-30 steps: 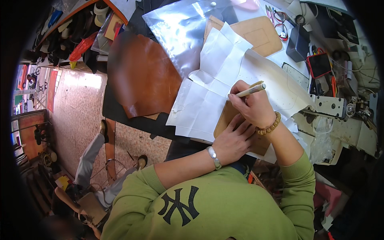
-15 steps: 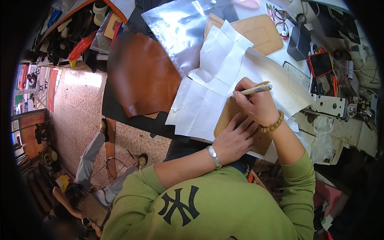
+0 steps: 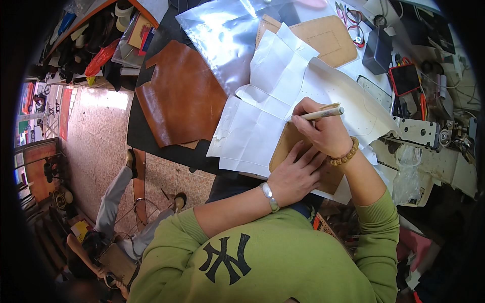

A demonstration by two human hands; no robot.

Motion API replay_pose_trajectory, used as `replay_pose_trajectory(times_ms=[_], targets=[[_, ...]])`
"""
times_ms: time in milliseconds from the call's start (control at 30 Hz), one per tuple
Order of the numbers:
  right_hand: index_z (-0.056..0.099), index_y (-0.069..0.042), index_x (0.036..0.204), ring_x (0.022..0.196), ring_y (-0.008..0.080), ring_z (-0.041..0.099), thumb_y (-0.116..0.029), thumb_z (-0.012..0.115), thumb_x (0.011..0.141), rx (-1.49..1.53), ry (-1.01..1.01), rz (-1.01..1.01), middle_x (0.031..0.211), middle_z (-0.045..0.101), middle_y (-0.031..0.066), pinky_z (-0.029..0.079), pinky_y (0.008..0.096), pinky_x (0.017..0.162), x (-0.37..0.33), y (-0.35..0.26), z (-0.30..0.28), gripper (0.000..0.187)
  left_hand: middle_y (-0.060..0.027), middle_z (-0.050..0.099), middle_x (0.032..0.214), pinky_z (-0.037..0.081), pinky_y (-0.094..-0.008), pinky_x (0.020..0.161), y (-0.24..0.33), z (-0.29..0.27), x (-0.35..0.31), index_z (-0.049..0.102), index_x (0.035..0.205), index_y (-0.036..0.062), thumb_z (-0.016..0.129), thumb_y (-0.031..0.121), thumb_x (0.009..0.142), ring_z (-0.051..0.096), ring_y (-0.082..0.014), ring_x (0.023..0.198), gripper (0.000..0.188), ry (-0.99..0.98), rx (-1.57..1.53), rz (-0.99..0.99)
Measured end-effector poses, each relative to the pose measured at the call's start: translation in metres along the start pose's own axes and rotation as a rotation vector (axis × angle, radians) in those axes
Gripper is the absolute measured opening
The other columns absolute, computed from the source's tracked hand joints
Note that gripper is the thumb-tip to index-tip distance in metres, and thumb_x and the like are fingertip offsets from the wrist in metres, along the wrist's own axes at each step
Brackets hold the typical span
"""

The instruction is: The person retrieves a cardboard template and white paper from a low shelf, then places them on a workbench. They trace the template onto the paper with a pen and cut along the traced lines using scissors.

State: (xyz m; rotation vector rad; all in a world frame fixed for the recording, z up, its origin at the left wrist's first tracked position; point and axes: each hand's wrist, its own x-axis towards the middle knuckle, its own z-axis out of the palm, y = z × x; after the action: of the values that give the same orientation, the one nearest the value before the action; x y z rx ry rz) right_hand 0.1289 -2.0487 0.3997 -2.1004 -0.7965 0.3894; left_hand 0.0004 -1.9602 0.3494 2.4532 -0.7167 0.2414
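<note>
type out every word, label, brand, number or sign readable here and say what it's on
Green sweatshirt: large black interlaced-letter emblem on the front; I won't copy the lettering.
Pen in the right hand: any marking on the barrel is too small to read.
White paper: creases, no readable words.
Red-edged device: dark face, nothing readable.

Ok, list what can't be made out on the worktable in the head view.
Head view, hidden: the middle of the tan leather piece, under the left hand.
Head view, too small: whether the tip of the pen touches anything; the right hand crowds it.
Head view, cut off: the pink item, by the top edge.
</note>
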Motion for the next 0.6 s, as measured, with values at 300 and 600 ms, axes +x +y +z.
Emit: replay_pose_trajectory(times_ms=[300, 600], targets=[[0.058, -0.004, 0.083, 0.057, 0.0281, 0.058, -0.012, 0.062, 0.084, 0.005, 0.017, -0.003, 0.065, 0.06, 0.0129, 0.045, 0.0347, 0.053, -0.001, 0.003, 0.001, 0.009, -0.0092, 0.049, 0.13, 0.026, -0.052, 0.11, 0.001, 0.0, 0.0, 0.06, 0.117, 0.0114, 0.063, 0.036, 0.082, 0.039, -0.0276, 0.129, 0.042, -0.044, -0.015, -0.012], [0.059, -0.001, 0.085, 0.058, 0.0125, 0.05, -0.009, 0.061, 0.086, 0.041, 0.028, 0.13, 0.067, 0.058, 0.0061, 0.042, 0.0265, 0.054, -0.019, 0.011, -0.016, 0.008, -0.008, 0.045, 0.138, 0.025, -0.0523, 0.111, 0.004, -0.001, 0.001, 0.055, 0.128, 0.0163, 0.062, 0.036, 0.084, 0.036, -0.0272, 0.133, 0.049, -0.068, 0.018, -0.037]])
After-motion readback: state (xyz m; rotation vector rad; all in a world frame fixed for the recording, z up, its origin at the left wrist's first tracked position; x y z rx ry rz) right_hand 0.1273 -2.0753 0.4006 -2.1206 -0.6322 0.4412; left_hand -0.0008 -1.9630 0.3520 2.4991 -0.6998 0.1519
